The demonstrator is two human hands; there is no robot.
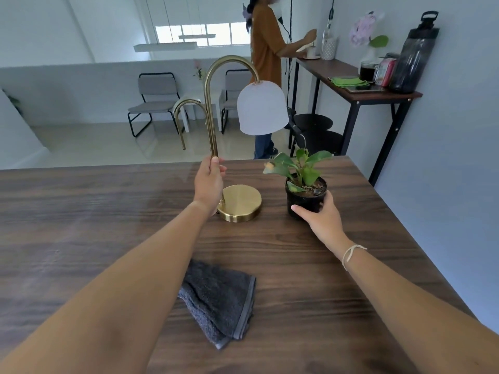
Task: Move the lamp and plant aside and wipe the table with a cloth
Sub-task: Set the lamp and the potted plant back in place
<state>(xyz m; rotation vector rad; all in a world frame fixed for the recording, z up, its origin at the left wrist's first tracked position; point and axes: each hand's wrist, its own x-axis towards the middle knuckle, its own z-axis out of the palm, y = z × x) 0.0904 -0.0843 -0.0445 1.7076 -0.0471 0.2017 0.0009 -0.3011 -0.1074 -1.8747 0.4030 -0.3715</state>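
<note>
A brass lamp [241,201] with a curved neck and a white bell shade stands on the dark wooden table [108,211]. My left hand [208,184] is wrapped around its stem just above the round base. To the right stands a small green plant in a black pot [305,194]; my right hand [322,215] grips the pot's near side. A folded dark grey cloth [220,299] lies flat on the table between my forearms, untouched.
The table's far edge runs just behind the lamp and plant; its right edge slants along the wall. Beyond it a person in an orange top stands at a narrow side table [359,94] with bottles, a green cloth and a vase. Black stools and grey chairs stand on the floor.
</note>
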